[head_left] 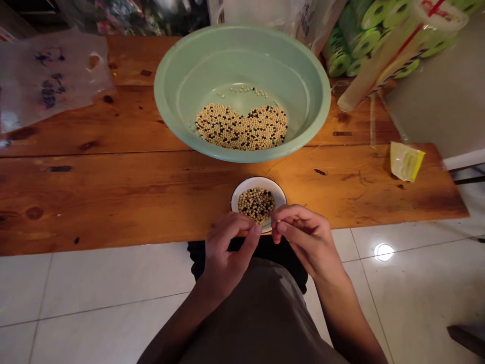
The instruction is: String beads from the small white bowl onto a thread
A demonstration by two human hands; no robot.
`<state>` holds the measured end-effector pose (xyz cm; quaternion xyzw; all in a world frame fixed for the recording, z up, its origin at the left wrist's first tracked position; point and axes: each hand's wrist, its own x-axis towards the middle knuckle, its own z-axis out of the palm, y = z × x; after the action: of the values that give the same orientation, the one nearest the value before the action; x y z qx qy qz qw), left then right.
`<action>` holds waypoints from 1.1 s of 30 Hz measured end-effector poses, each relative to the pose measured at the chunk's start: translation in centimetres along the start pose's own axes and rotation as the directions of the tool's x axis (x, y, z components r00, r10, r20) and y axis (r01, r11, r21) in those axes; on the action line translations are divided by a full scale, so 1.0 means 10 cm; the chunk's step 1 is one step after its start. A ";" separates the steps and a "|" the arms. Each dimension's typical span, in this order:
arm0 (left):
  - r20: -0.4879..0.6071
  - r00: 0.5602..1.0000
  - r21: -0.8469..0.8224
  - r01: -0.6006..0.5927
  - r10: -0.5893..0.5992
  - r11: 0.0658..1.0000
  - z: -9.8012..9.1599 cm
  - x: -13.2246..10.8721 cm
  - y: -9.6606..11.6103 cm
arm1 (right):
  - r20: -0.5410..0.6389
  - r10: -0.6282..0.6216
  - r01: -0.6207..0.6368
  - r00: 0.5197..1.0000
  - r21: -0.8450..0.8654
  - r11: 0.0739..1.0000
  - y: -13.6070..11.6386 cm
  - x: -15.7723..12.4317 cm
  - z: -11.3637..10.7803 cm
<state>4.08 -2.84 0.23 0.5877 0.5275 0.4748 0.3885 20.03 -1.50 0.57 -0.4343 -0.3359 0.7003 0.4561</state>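
Note:
A small white dish [235, 194] with a dark rim stands at the table's front edge, holding a heap of cream, black and a few reddish beads [256, 203]. My left hand [232, 248] is at the dish's near left side, thumb and forefinger pinched together. Whatever lies between those fingertips is too small to name; a faint thin line seems to run from them toward the right. At the dish's near right side, my right hand [306, 235] pinches a tiny pale bead [279, 221] between thumb and forefinger. The two hands are a short gap apart.
Behind the dish stands a large green basin [242, 155] with many more mixed beads [242, 129]. A plastic bag [56, 76] lies left on the wooden table [125, 197]. To the right are a tall drink cup [382, 60], a yellow-white packet [406, 162] and green rolls [366, 43].

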 end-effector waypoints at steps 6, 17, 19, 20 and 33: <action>0.001 1.000 -0.008 -0.023 0.023 1.000 0.00 0.00 0.01 | -0.003 0.031 -0.031 1.000 0.051 0.998 -0.02 0.01 0.03; 0.010 0.998 -0.029 -0.054 0.054 0.998 0.00 0.00 0.00 | 0.027 0.010 -0.012 1.000 0.069 0.998 -0.02 0.01 0.03; 0.010 0.998 -0.025 -0.055 0.055 0.998 0.00 0.00 0.00 | 0.031 0.006 -0.008 0.999 0.062 0.998 -0.02 0.01 0.02; 0.011 0.998 -0.024 -0.057 0.057 0.998 0.00 0.00 0.00 | 0.033 0.003 -0.005 0.999 0.062 0.998 -0.02 0.01 0.02; 0.018 0.998 -0.012 -0.060 0.060 0.998 -0.01 -0.01 0.00 | 0.036 -0.002 0.001 0.999 0.026 1.000 0.00 0.00 0.01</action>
<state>3.97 -2.98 0.23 0.6054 0.5032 0.4840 0.3821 19.93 -1.50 0.65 -0.4152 -0.3352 0.7122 0.4561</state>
